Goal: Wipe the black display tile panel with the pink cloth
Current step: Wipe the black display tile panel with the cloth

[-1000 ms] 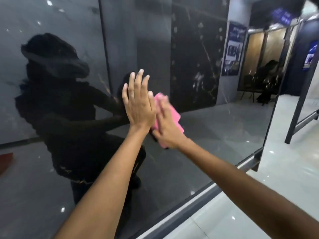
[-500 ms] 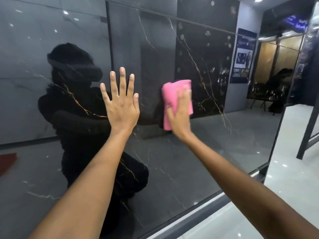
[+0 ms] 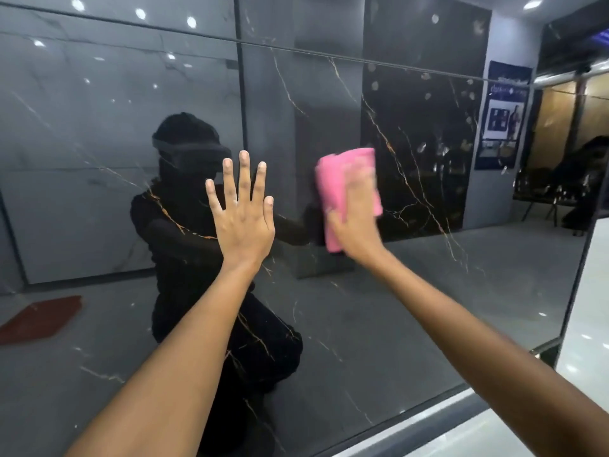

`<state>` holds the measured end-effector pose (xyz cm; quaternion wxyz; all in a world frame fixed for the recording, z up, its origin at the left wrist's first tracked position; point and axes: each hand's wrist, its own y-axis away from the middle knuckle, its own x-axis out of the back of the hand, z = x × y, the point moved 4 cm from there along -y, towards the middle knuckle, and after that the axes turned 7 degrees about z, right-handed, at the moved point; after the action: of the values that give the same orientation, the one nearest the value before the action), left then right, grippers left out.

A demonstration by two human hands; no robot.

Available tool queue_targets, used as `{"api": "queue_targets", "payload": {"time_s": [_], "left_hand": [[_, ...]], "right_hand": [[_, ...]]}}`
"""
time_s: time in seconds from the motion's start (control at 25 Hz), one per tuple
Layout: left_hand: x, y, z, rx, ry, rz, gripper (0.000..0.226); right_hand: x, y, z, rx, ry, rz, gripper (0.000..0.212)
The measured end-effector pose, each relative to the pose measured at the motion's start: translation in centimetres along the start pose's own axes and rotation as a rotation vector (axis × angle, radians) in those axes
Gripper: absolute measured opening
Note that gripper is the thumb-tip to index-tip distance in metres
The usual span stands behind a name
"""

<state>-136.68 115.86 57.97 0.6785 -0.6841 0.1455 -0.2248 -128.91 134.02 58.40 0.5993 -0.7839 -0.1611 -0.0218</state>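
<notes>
The black display tile panel point(image 3: 412, 291) is glossy with thin gold veins and fills most of the view, mirroring the room and a person in dark clothes. My left hand point(image 3: 242, 219) lies flat against the panel with fingers spread and straight. To its right, my right hand point(image 3: 357, 216) presses a folded pink cloth point(image 3: 333, 179) against the panel with flat fingers. The cloth sticks out above and to the left of the hand. The right hand and cloth are blurred from motion.
The panel's lower edge sits in a dark frame point(image 3: 428, 420) above a pale shiny floor point(image 3: 580, 324). Its right edge point(image 3: 575, 275) ends near open floor. Reflected in the panel are a blue poster point(image 3: 502, 117) and a red patch point(image 3: 39, 318).
My right hand has carried the pink cloth up and to the right across the panel, away from my left hand. My left hand stays flat on the panel. The view has tilted upward.
</notes>
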Motion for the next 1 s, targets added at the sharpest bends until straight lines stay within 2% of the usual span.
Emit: {"api": "queue_targets", "payload": {"time_s": [0.04, 0.08, 0.12, 0.16, 0.28, 0.32, 0.36, 0.4, 0.44, 0.52, 0.56, 0.6, 0.64, 0.76, 0.8, 0.84, 0.88, 1.0], "left_hand": [[0.0, -0.1, 0.0, 0.000, -0.003, -0.001, 0.054], [0.1, -0.1, 0.0, 0.000, -0.007, 0.001, 0.055], [0.1, 0.0, -0.1, 0.001, -0.008, 0.001, 0.055], [0.2, 0.0, -0.2, 0.016, 0.001, 0.008, 0.054], [1.2, -1.9, 1.8, 0.104, 0.101, 0.081, 0.047], [1.3, -3.1, 2.7, 0.117, 0.136, 0.096, 0.045], [1.2, -4.2, 3.5, 0.109, 0.153, 0.091, 0.048], [0.8, -5.0, 4.1, 0.087, 0.137, 0.065, 0.053], [0.2, -5.3, 4.3, 0.064, 0.096, 0.036, 0.057], [-0.9, -5.0, 3.9, 0.032, 0.021, 0.009, 0.061], [-1.2, -4.7, 3.7, 0.023, 0.004, 0.004, 0.061], [-1.3, -4.5, 3.6, 0.016, -0.011, 0.002, 0.061], [-1.3, -4.4, 3.6, 0.018, -0.028, 0.007, 0.061], [-1.3, -4.6, 3.9, 0.023, -0.039, 0.022, 0.060], [-1.2, -4.6, 3.8, 0.022, -0.039, 0.018, 0.060], [-1.2, -4.5, 3.8, 0.020, -0.044, 0.019, 0.060], [-1.2, -4.4, 3.8, 0.020, -0.050, 0.028, 0.060], [-1.3, -4.4, 3.7, 0.001, -0.053, 0.050, 0.059]], "right_hand": [[-1.3, 2.2, -1.9, 0.347, 0.083, -0.140, 0.068], [-1.4, 2.7, -2.0, 0.585, 0.175, -0.221, 0.072], [-0.6, 1.5, 0.2, 0.618, 0.237, -0.209, 0.074], [0.4, -0.3, 2.8, 0.471, 0.258, -0.173, 0.075], [5.1, -5.7, 9.0, -0.337, 0.160, 0.041, 0.072], [6.0, -6.6, 8.4, -0.535, 0.119, 0.090, 0.070], [5.9, -7.0, 6.3, -0.602, 0.096, 0.118, 0.067], [5.4, -7.0, 3.3, -0.521, 0.090, 0.099, 0.065], [4.1, -6.6, 0.8, -0.291, 0.112, 0.034, 0.067], [1.4, -3.8, -1.7, 0.305, 0.235, -0.198, 0.075], [1.5, -3.6, -0.7, 0.455, 0.327, -0.232, 0.079], [2.1, -4.7, 1.9, 0.426, 0.385, -0.208, 0.083], [3.1, -6.3, 4.9, 0.234, 0.367, -0.150, 0.085], [6.9, -9.7, 10.1, -0.576, 0.142, 0.028, 0.078], [7.1, -9.8, 8.9, -0.696, 0.120, 0.040, 0.077], [6.4, -9.7, 6.9, -0.673, 0.155, 0.045, 0.078], [5.1, -9.4, 4.3, -0.507, 0.195, 0.023, 0.079], [0.3, -4.7, -2.4, 0.456, 0.299, -0.273, 0.085]]}}
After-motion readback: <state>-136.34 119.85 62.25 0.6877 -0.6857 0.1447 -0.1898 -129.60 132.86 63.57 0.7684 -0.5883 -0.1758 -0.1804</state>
